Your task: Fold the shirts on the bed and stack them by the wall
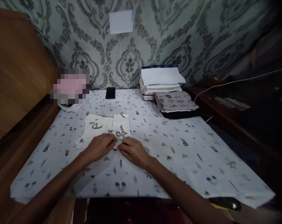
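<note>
A cream cloth (97,124) with dark brush-like lettering lies flat on the table, its right part folded over into a straight band. My left hand (100,144) rests at the cloth's near edge with fingers bent against it. Close beside it, my right hand (133,152) has its fingers pressed together on the near corner of the folded band. The fingertips of both hands almost meet there and cover part of the edge. Whether the cloth is a garment I cannot tell.
The table wears a white patterned cover (164,168). Stacked folded cloths (162,76) stand at the back right, a grey printed pile (176,101) in front. A black phone (110,93) lies at the back. Wooden furniture (19,71) borders the left, and a pale cable (239,80) crosses the right.
</note>
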Action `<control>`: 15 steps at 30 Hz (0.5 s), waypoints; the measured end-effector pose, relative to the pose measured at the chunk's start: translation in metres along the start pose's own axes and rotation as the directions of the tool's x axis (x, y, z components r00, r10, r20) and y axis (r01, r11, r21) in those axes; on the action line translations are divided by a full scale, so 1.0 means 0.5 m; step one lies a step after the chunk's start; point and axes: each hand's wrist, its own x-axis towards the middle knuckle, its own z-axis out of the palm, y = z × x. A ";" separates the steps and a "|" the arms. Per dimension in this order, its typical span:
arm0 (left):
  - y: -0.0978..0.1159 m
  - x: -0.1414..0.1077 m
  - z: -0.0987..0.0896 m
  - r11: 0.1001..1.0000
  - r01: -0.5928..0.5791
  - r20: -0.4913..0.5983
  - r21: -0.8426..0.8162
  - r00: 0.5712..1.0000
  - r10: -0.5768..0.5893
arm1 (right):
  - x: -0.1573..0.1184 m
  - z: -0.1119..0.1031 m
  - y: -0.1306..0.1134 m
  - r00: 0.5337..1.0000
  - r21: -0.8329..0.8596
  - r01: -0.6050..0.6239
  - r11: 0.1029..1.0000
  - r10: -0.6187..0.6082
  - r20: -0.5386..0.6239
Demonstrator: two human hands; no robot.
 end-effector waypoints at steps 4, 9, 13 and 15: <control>-0.012 0.066 -0.015 0.999 -0.034 -0.149 0.016 0.988 0.036 | 0.000 -0.001 -0.001 1.000 -0.001 0.003 1.000 -0.003 -0.013; -0.055 0.170 0.039 0.993 0.016 -0.138 0.120 0.990 0.001 | 0.002 -0.007 -0.005 1.000 0.032 0.000 1.000 0.001 -0.028; -0.089 0.193 0.077 0.986 0.045 -0.084 0.162 0.996 -0.032 | 0.002 -0.012 -0.004 0.995 0.161 -0.059 0.985 0.071 -0.073; -0.095 0.192 0.077 0.988 0.033 -0.091 0.152 0.996 -0.019 | 0.002 -0.015 0.001 0.954 0.237 -0.238 0.942 0.272 -0.125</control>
